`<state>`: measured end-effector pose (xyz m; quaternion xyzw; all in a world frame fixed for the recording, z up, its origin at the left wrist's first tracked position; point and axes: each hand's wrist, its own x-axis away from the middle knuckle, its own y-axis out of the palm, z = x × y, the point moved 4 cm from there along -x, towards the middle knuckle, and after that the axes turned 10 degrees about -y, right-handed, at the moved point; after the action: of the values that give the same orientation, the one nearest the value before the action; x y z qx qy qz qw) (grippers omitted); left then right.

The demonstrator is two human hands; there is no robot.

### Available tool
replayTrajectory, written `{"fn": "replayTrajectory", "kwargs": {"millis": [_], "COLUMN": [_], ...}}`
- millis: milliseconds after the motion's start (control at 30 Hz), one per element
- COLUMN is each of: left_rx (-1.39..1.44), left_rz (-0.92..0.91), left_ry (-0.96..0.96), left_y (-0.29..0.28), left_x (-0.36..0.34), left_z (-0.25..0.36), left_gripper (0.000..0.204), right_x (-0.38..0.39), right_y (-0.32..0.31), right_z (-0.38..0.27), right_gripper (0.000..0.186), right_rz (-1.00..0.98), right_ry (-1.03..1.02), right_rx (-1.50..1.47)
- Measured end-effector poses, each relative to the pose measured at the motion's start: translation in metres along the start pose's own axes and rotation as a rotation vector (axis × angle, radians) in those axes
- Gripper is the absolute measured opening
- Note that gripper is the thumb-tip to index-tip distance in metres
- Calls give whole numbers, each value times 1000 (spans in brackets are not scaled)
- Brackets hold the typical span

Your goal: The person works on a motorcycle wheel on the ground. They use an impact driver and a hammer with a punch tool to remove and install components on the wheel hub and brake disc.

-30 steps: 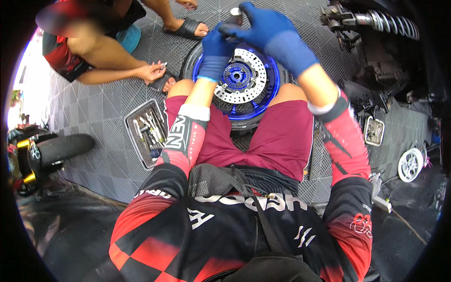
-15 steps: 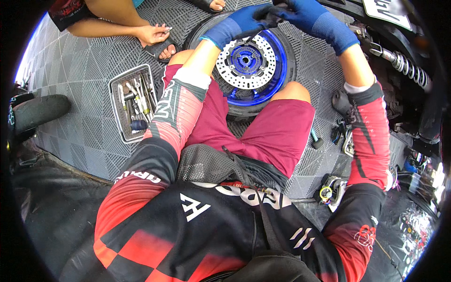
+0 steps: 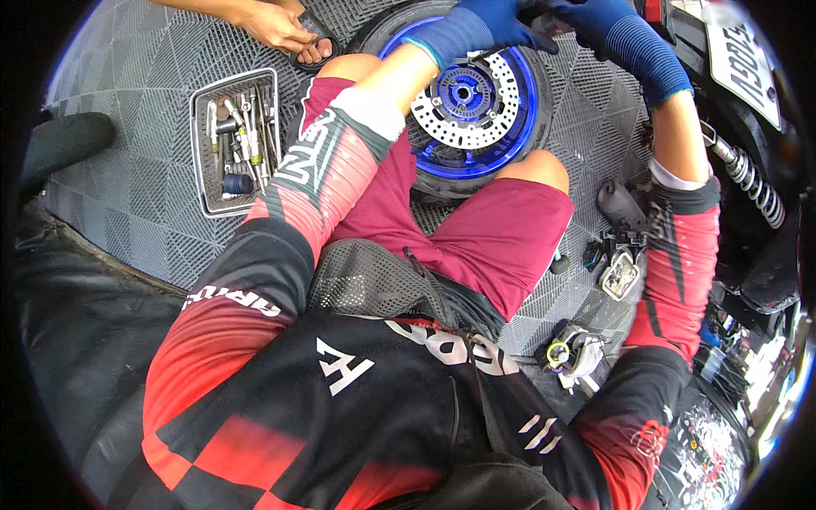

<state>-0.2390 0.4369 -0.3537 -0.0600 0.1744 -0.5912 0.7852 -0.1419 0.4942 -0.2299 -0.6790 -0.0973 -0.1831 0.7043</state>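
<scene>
Both hands wear blue knit gloves with dark palms and reach up to the picture's top edge. My left hand (image 3: 493, 25) is over the far rim of a motorcycle wheel (image 3: 515, 160) with a blue rim, which lies flat between my knees. A silver drilled brake disc (image 3: 503, 99) sits on its hub side. My right hand (image 3: 614, 30) is just right of the left, beside the motorcycle's rear. The fingers of both hands curl towards a dark area between them; whatever they hold there is dark and cut off, and I cannot make it out.
At left stands a grey basket (image 3: 198, 140) of wrenches and sockets. A co-worker's hand (image 3: 276, 25) and sandalled foot (image 3: 316, 51) are beyond it. Right are a motorcycle shock absorber (image 3: 756, 183) and white plate (image 3: 744, 64). Several loose parts and a brake caliper-like piece (image 3: 582, 353) lie near my right thigh.
My hands have moved right and up, and sit a little further apart. The view has shifted, so the wheel shows further right and higher. The co-worker's hand shows nearer the top.
</scene>
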Motion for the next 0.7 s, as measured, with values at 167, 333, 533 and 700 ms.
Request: {"fn": "replayTrajectory", "kwargs": {"millis": [167,333,533,700], "left_rx": [189,-164,-33,430], "left_rz": [-338,-227,40,-280], "left_ry": [134,-8,45,32], "left_y": [6,17,15,21], "left_x": [-1,-1,-1,0], "left_z": [-30,-14,-32,-47], "left_gripper": [46,55,70,73], "right_x": [-18,-30,-61,-53], "right_y": [-24,0,5,11], "right_z": [-12,36,3,-19], "right_gripper": [26,62,28,42], "right_rz": [-105,-531,-747,-314], "right_ry": [-98,248,79,-540], "right_rx": [-99,-824,-170,752]}}
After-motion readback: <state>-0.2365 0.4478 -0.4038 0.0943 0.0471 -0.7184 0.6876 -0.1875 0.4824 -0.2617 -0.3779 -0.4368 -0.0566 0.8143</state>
